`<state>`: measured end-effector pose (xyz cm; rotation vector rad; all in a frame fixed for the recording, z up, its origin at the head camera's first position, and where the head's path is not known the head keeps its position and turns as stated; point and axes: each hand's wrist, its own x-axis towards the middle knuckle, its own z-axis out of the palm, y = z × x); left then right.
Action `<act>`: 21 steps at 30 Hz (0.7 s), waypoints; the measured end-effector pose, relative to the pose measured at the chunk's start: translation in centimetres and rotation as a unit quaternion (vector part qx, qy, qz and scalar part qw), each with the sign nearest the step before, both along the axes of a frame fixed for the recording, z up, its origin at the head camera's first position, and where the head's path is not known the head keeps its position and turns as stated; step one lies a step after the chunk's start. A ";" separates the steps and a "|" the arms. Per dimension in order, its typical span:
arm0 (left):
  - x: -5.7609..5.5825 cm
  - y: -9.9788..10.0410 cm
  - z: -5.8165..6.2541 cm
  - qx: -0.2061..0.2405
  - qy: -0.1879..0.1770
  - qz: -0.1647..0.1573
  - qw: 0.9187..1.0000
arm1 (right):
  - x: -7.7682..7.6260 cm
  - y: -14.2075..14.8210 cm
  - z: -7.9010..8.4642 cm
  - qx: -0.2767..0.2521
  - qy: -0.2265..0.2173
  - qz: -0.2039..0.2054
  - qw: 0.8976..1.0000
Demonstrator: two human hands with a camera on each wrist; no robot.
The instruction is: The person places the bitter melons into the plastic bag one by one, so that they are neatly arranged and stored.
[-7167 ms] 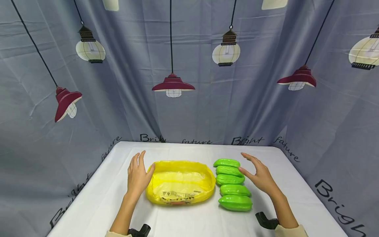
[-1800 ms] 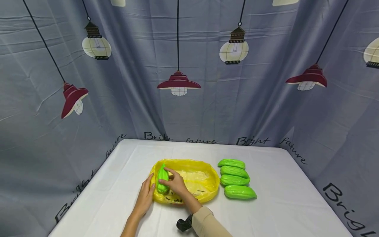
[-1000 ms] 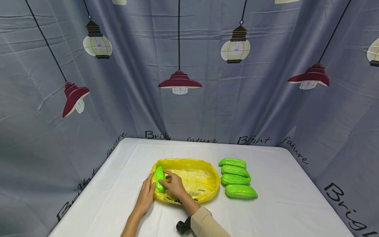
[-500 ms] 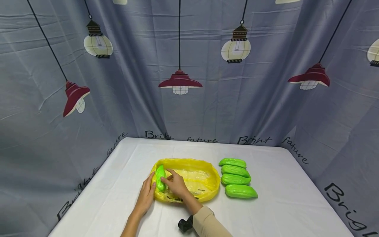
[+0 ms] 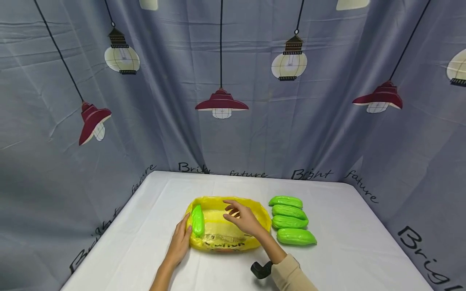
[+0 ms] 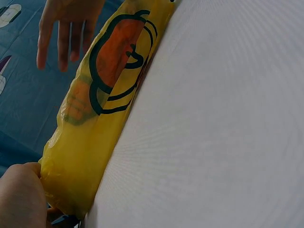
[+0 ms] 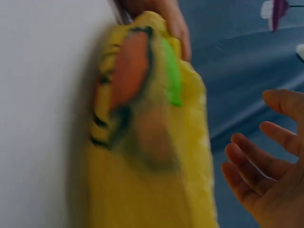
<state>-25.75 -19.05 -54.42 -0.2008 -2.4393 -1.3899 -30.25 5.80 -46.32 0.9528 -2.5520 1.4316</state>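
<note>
A long green gourd-like vegetable (image 5: 198, 221) lies lengthwise at the left end inside an opened yellow plastic bag (image 5: 222, 245). My left hand (image 5: 179, 242) rests against the bag's left wall, its fingers fairly straight. In the left wrist view its thumb (image 6: 32, 168) touches the bag's rim. My right hand (image 5: 244, 218) is above the right half of the bag, holding nothing, its fingers loosely bent. The right wrist view shows that same hand (image 7: 275, 161) apart from the bag. Several more green vegetables (image 5: 290, 222) lie in a column right of the bag.
The bag stands on a white-covered table (image 5: 349, 226). A grey-blue curtain (image 5: 244, 141) with printed lamps hangs behind the table and along both sides. A black wrist device (image 5: 261, 270) is near my right sleeve (image 5: 293, 275).
One green vegetable has gone from the right-hand column into the bag's left end. My right hand has let go of it and moved right. My left hand now touches the bag's left wall.
</note>
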 end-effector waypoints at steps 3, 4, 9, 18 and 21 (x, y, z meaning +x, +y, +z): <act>0.1 0.0 0.0 -0.003 -0.005 -0.006 1.000 | 0.7 3.1 0.7 -0.017 0.018 -0.033 0.999; 0.2 0.0 0.0 -0.003 -0.008 -0.007 1.000 | 0.9 4.1 0.8 -0.026 0.022 -0.045 0.998; 0.5 -0.1 0.1 -0.010 -0.013 0.000 1.000 | 1.9 9.2 0.7 -0.053 0.030 -0.095 0.994; 0.2 -0.1 0.0 -0.003 -0.015 -0.006 1.000 | 4.5 15.7 2.3 -0.005 0.063 -0.147 0.987; 0.1 0.0 0.0 -0.003 -0.025 -0.010 1.000 | 5.0 17.3 1.6 0.014 0.051 -0.149 0.987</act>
